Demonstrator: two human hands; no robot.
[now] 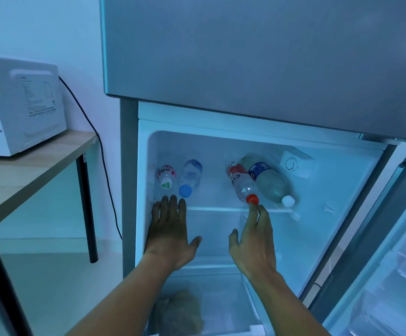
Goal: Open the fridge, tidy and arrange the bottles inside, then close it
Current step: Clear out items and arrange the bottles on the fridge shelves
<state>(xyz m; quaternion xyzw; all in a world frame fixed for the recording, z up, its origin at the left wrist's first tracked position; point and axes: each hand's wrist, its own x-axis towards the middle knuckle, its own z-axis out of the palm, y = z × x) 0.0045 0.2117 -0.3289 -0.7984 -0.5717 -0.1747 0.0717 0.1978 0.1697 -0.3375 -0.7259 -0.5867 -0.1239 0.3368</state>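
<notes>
The fridge (pixel 245 112) stands with its lower door (pixel 391 238) swung open to the right. On the glass shelf (pixel 219 209) stand a small pink-labelled bottle (pixel 166 174) and a blue-capped water bottle (pixel 190 177) at the left. At the right a red-capped bottle (pixel 242 183) and a larger blue-labelled bottle with a white cap (pixel 271 180) lie tilted, caps toward me. My left hand (pixel 170 234) is spread flat just below the two left bottles, holding nothing. My right hand (pixel 255 241) is open, its fingertips touching the red cap.
A white microwave (pixel 20 105) sits on a wooden table (pixel 27 175) left of the fridge, with a black cable (pixel 100 151) hanging down the wall. A pale bag-like lump (pixel 180 314) lies in the fridge's bottom drawer. The freezer door above is closed.
</notes>
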